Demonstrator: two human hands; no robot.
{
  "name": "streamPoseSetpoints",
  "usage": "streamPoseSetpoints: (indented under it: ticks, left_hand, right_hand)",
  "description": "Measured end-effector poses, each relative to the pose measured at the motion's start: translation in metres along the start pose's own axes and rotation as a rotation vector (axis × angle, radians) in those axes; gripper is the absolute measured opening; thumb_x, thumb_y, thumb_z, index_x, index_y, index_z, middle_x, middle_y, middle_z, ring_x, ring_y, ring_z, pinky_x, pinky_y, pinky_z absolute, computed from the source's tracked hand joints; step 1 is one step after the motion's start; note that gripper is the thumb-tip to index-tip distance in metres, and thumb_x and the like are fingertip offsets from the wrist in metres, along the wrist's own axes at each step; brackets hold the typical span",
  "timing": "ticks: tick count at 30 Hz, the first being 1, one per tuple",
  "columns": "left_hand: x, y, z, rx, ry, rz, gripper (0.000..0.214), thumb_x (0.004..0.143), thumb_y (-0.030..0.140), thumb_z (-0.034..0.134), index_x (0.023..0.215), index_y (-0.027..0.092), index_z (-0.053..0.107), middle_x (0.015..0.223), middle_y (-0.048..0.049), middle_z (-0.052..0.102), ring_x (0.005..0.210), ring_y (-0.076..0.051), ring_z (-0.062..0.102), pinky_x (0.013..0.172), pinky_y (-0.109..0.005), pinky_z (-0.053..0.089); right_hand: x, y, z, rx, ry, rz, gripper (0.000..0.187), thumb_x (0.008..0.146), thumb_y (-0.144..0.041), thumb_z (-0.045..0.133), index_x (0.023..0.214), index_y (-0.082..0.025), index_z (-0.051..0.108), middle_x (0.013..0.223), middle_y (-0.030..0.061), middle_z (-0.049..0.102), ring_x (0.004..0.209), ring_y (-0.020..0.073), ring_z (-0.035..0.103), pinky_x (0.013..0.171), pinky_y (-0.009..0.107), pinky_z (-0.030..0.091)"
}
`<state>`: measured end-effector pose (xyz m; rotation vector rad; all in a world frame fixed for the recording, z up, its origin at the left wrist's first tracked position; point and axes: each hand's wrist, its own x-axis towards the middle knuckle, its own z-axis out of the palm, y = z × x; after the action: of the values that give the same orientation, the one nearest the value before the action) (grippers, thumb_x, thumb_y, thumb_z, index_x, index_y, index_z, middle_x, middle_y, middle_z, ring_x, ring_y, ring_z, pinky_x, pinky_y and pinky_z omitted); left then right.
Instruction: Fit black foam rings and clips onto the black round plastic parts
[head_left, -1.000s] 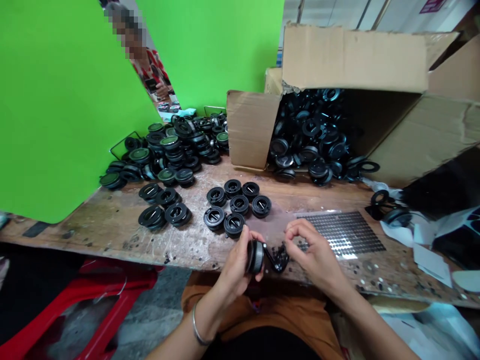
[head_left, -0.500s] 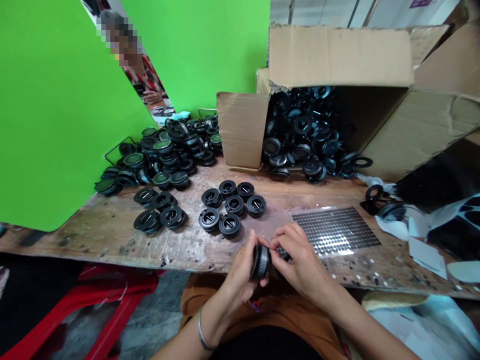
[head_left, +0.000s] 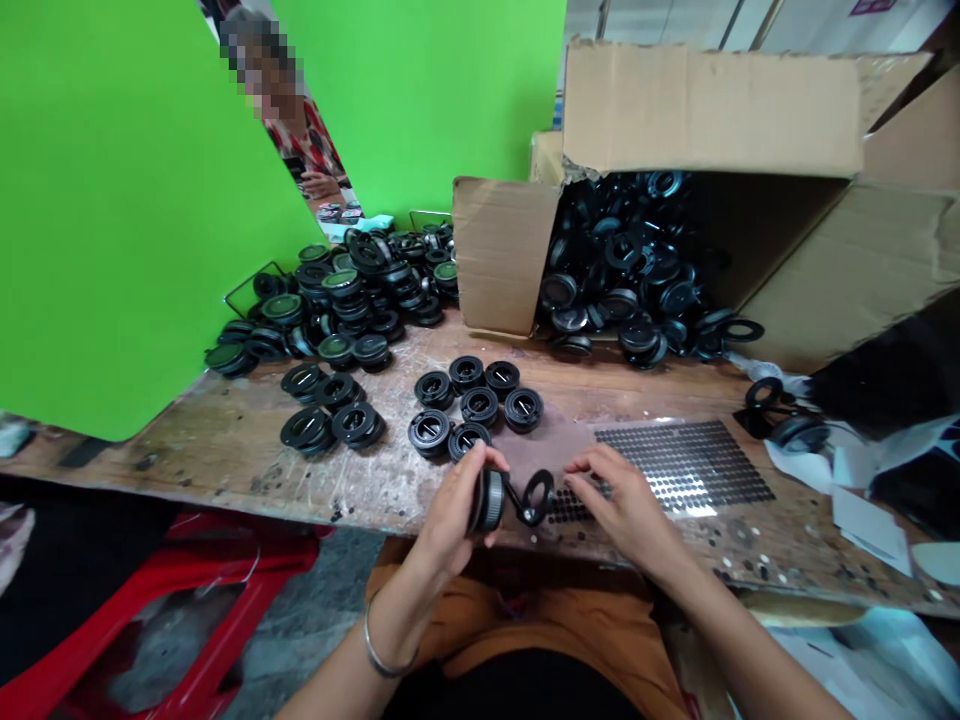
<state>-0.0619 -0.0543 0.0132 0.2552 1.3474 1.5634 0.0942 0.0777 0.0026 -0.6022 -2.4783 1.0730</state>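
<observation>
My left hand is closed around a black round part with a ribbed grey rim, tilted on its edge above the table's front edge. From that part a thin arm with a flat black ring sticks out to the right. My right hand is to the right of the ring, apart from it. Its thumb and forefinger are pinched together over the near left end of a clear sheet of black dots; whatever is between the fingertips is too small to make out. Several similar round parts lie just beyond my left hand.
Another group of round parts lies left, before a large heap by the green partition. An open cardboard box full of such parts stands at the back. White papers lie right. A person shows through a gap.
My right hand has moved away from the round part to the right. The ring on its arm now shows swung out. My left hand has shifted slightly left, still holding the part.
</observation>
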Motion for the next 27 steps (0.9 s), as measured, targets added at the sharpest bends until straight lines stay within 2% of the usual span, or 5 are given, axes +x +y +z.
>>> streamPoseSetpoints:
  ticks: [6, 15, 18, 24, 27]
  left_hand:
    - [0.006, 0.006, -0.008, -0.037, 0.016, 0.026, 0.043, 0.085, 0.06, 0.047, 0.081, 0.018, 0.056, 0.046, 0.0051, 0.045, 0.035, -0.009, 0.04, 0.029, -0.016, 0.034]
    - [0.008, -0.001, 0.0, -0.055, 0.066, 0.092, 0.047, 0.082, 0.064, 0.048, 0.078, 0.017, 0.055, 0.043, 0.006, 0.044, 0.03, -0.009, 0.038, 0.027, -0.017, 0.031]
    - [0.008, -0.001, 0.001, -0.054, 0.125, 0.147, 0.048, 0.082, 0.064, 0.048, 0.078, 0.017, 0.056, 0.043, 0.0055, 0.045, 0.03, -0.01, 0.039, 0.027, -0.018, 0.032]
    - [0.008, -0.006, 0.004, 0.065, 0.225, 0.224, 0.051, 0.084, 0.066, 0.044, 0.078, 0.017, 0.059, 0.045, 0.0053, 0.045, 0.03, -0.009, 0.039, 0.027, -0.019, 0.034]
    - [0.007, -0.01, 0.008, 0.098, 0.202, 0.22, 0.051, 0.085, 0.065, 0.043, 0.079, 0.017, 0.059, 0.047, 0.005, 0.045, 0.032, -0.008, 0.04, 0.029, -0.017, 0.034]
  right_hand:
    - [0.01, 0.013, 0.027, -0.287, -0.213, 0.057, 0.014, 0.083, -0.007, 0.05, 0.08, -0.016, 0.06, 0.087, 0.0074, 0.057, 0.082, 0.0206, 0.055, 0.075, 0.031, 0.043]
    - [0.018, -0.003, 0.04, -0.383, -0.256, 0.102, 0.02, 0.071, -0.002, 0.049, 0.084, -0.015, 0.057, 0.084, 0.0073, 0.059, 0.076, 0.0212, 0.056, 0.071, 0.031, 0.044]
    - [0.008, 0.0, 0.044, -0.461, -0.155, 0.022, 0.014, 0.072, -0.003, 0.052, 0.079, -0.015, 0.055, 0.081, 0.009, 0.057, 0.077, 0.0238, 0.054, 0.07, 0.035, 0.045]
    - [-0.006, -0.017, 0.03, -0.236, 0.353, -0.28, 0.011, 0.082, -0.007, 0.055, 0.083, -0.018, 0.054, 0.098, 0.0085, 0.053, 0.098, 0.0242, 0.05, 0.088, 0.043, 0.042]
    - [-0.003, -0.031, 0.027, -0.257, 0.395, -0.309, 0.014, 0.08, -0.005, 0.056, 0.082, -0.019, 0.057, 0.106, 0.0087, 0.052, 0.108, 0.0274, 0.045, 0.094, 0.05, 0.037]
